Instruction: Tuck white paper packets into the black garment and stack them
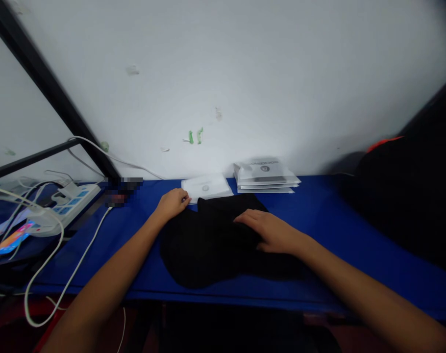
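Note:
A black piece of cloth (204, 250) lies spread and slightly rumpled on the blue table, its exact kind hard to make out. At its upper left edge, my left hand (172, 204) has its fingers curled together on the fabric, close to a flat white packet (207, 188). My right hand (272, 231) rests palm down on the right part of the cloth. Its fingers are stretched out, with the thumb apart. The cloth partly overlaps the front of the white packet.
A stack of white printed packets (265, 175) stands against the wall. To the left are a power strip (74, 201), a lit phone (15, 239) and loose white cables (63, 233). A large dark bulk (410, 196) with an orange edge covers the table's right end (355, 245).

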The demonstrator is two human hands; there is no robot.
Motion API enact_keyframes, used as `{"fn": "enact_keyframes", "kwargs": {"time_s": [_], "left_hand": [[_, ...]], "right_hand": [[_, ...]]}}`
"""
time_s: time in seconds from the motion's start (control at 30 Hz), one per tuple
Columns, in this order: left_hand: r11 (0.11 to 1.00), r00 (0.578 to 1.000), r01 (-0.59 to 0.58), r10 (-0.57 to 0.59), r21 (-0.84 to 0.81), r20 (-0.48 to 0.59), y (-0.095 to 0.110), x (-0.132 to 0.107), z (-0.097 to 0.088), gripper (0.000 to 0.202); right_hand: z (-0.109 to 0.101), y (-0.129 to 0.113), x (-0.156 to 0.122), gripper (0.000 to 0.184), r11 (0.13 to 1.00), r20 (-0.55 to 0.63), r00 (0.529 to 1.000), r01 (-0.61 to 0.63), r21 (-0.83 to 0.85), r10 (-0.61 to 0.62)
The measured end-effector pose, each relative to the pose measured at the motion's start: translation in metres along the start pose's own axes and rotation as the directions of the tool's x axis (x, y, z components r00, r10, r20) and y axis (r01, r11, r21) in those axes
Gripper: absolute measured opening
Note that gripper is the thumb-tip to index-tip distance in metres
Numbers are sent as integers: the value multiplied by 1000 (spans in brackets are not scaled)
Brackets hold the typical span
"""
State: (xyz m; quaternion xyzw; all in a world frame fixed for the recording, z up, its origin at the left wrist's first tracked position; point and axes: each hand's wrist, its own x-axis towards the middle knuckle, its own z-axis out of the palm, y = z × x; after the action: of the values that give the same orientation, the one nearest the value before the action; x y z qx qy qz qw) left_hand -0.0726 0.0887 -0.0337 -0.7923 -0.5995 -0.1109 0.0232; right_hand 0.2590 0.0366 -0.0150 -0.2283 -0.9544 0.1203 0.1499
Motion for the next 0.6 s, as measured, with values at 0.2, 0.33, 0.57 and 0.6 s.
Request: {"fn": "enact_keyframes", "kwargs": {"time_s": [0.2,0.33,0.57,0.6], "left_hand": [[995,995,-95,95,8,20,6,-2,-3,16],[984,987,-162,162,77,2,9,-4,-6,26],[983,972,-58,95,174,-216,19,-7,-18,16],[986,961,-51,91,158,-259,20,-9,-19,13]], "right_hand": [[-2,-1,0,65,1000,77,997,5,24,-7],[-2,-2,0,59,1000,88,996,-24,21,22],[3,2,-1,56,995,60,997,-46,86,41],[4,3,-1,56,995,52,998,-45,90,41]]}}
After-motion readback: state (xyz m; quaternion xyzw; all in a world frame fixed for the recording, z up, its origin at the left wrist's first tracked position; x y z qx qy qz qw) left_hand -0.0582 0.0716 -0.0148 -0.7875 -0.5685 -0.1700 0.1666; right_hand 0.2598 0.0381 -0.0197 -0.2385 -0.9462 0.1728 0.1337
